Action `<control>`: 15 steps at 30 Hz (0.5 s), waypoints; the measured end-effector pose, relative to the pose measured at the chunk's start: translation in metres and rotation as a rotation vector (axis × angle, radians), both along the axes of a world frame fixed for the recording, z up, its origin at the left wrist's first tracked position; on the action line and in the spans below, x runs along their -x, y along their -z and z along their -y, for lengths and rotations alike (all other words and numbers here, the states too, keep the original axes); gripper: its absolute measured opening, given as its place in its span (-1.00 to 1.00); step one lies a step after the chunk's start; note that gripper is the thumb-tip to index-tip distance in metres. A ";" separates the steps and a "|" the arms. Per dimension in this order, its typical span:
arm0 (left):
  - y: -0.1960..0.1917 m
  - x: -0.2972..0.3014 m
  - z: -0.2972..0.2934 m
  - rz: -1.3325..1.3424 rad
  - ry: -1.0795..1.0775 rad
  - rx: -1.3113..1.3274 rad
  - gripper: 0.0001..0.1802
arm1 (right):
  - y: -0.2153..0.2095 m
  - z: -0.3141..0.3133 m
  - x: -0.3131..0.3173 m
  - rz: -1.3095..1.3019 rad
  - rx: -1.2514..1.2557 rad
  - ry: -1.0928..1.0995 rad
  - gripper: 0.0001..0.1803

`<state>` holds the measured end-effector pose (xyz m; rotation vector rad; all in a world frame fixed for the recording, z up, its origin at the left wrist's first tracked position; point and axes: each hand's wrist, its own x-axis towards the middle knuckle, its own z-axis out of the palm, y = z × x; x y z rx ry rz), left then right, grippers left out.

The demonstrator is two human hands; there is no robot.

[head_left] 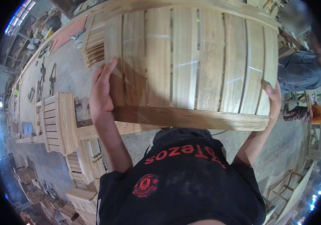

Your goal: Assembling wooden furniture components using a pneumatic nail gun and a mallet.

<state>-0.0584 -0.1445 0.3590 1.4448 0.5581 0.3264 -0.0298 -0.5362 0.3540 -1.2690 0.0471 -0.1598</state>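
A slatted wooden panel (185,60) spans the space in front of me, its pale boards set side by side with narrow gaps. A darker, thicker rail (194,118) runs along its near edge. Against the panel's left edge presses my left hand (102,88), thumb on the top face and the other fingers around the side. My right hand (274,98) grips the right edge near the rail corner, its thumb on top; its other fingers are mostly hidden. Beyond the left edge lies a stack of slatted pieces (94,48), partly covered by the panel.
Left, another stack of slatted panels (59,122) stands by a wooden beam (93,131). Metal clamps (52,78) lie on the grey surface. More wood piles (83,198) fill the lower left. At right are a person in dark clothing (301,71) and an orange-clad person (319,112).
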 end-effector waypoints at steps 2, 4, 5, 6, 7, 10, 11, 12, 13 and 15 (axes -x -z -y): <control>-0.004 -0.004 0.002 0.049 0.111 0.030 -0.56 | 0.003 0.009 -0.001 0.050 0.013 -0.035 -0.18; -0.013 -0.013 0.007 0.072 0.165 0.029 -0.58 | 0.007 0.025 -0.005 0.047 0.041 -0.011 -0.15; -0.012 -0.018 0.008 0.106 0.218 0.026 -0.60 | 0.011 0.034 -0.007 0.059 0.052 0.020 -0.18; -0.012 -0.022 0.005 0.101 0.218 0.023 -0.60 | 0.011 0.034 -0.010 0.076 0.057 0.046 -0.21; -0.012 -0.027 0.003 0.124 0.227 0.024 -0.61 | 0.012 0.031 -0.011 0.092 0.055 0.087 -0.24; -0.013 -0.041 0.008 0.174 0.220 0.030 -0.63 | 0.016 0.029 -0.016 0.098 0.063 0.124 -0.23; -0.014 -0.046 0.012 0.193 0.198 0.036 -0.64 | 0.020 0.034 -0.018 0.083 0.071 0.119 -0.21; -0.011 -0.055 0.014 0.211 0.215 0.040 -0.64 | 0.022 0.035 -0.016 0.101 0.075 0.137 -0.21; -0.005 -0.060 0.008 0.190 0.221 0.050 -0.64 | 0.028 0.029 -0.017 0.061 0.005 0.099 -0.17; 0.012 -0.075 -0.006 0.189 0.236 0.053 -0.65 | 0.043 0.025 -0.018 -0.030 -0.151 0.008 -0.16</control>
